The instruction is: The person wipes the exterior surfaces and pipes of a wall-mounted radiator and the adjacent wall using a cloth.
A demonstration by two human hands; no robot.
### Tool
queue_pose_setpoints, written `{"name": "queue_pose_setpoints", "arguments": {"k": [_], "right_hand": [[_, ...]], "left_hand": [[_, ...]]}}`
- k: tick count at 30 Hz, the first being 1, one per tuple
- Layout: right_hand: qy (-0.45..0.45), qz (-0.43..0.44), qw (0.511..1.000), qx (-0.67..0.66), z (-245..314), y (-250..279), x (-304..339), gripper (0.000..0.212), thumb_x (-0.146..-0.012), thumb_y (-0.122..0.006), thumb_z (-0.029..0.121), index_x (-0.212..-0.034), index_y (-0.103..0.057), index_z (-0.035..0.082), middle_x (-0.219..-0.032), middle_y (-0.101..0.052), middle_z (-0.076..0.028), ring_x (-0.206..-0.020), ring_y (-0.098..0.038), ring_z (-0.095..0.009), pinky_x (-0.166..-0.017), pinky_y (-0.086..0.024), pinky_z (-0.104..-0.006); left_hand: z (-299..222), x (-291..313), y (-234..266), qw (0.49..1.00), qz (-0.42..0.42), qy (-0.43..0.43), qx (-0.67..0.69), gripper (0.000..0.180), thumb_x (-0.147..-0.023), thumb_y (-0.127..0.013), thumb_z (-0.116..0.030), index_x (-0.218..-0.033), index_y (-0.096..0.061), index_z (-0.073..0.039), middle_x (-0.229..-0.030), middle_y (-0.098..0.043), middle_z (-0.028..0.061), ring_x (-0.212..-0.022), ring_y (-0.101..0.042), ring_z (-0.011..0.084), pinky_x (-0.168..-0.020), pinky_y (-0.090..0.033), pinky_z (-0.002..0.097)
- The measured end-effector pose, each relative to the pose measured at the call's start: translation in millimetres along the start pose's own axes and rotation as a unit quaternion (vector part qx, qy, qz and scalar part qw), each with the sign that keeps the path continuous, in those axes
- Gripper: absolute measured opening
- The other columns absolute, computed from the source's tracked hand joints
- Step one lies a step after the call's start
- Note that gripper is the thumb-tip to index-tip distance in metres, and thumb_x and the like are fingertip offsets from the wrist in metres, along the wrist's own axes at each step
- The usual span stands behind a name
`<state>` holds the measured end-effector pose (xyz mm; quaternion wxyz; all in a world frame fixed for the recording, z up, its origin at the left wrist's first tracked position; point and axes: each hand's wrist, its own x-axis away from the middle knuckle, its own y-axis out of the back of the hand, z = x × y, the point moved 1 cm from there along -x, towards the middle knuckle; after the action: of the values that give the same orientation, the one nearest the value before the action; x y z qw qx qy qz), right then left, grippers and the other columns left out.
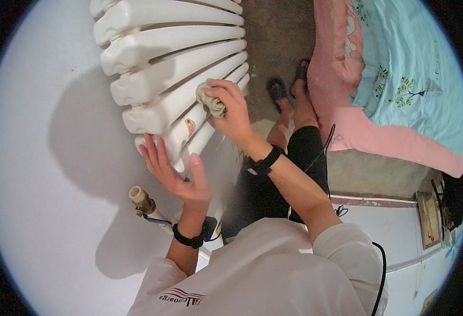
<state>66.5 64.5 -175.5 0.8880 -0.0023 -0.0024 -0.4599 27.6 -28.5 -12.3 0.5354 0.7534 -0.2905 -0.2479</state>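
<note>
A white radiator (pixel 152 84) with several rounded columns runs from the top of the head view down to the middle. Near its closest end, my right hand (pixel 232 113) is closed around a crumpled greyish cloth (pixel 210 98), which is against one of the columns. My left hand (pixel 176 171) is open, its fingers spread and resting on the end of the nearest columns, with nothing in it. Between the two hands, a small red and yellow sticker (pixel 190 126) shows on a column. Each wrist wears a black band.
Below my left hand, a pipe with a brass valve (pixel 146 203) and blue lever sticks out by the white wall (pixel 37 131). To the right lies a bed with pink bedding (pixel 336 79) and a light blue sheet (pixel 415 47). A black cable (pixel 383 263) hangs beside my shirt.
</note>
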Motion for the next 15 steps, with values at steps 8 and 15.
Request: {"name": "queue_pose_setpoints", "arguments": {"k": [8,15], "right_hand": [[0.064,0.032,0.995,-0.069,66,-1,0,0.055,-0.06,-0.074,-0.004,-0.112,-0.067,0.01,-0.123,-0.059,-0.012,-0.116,-0.054,-0.036,-0.1,-0.045,-0.0436],[0.019,0.005,0.999,-0.045,32,-3,0,0.046,-0.066,-0.076,-0.007,-0.109,-0.069,0.007,-0.12,-0.063,-0.012,-0.11,-0.06,-0.033,-0.094,-0.048,-0.0386]], "left_hand": [[3,0,1,1.0,0.003,-0.009,0.016,0.06,-0.096,-0.057,-0.026,-0.146,-0.042,0.004,-0.157,-0.034,0.0246,-0.148,-0.021,0.0453,-0.12,-0.013,0.0584],[9,4,-4,1.0,-0.008,-0.005,0.024,0.06,-0.095,-0.058,-0.026,-0.146,-0.042,0.001,-0.158,-0.032,0.0238,-0.149,-0.019,0.0441,-0.12,-0.014,0.0593]]}}
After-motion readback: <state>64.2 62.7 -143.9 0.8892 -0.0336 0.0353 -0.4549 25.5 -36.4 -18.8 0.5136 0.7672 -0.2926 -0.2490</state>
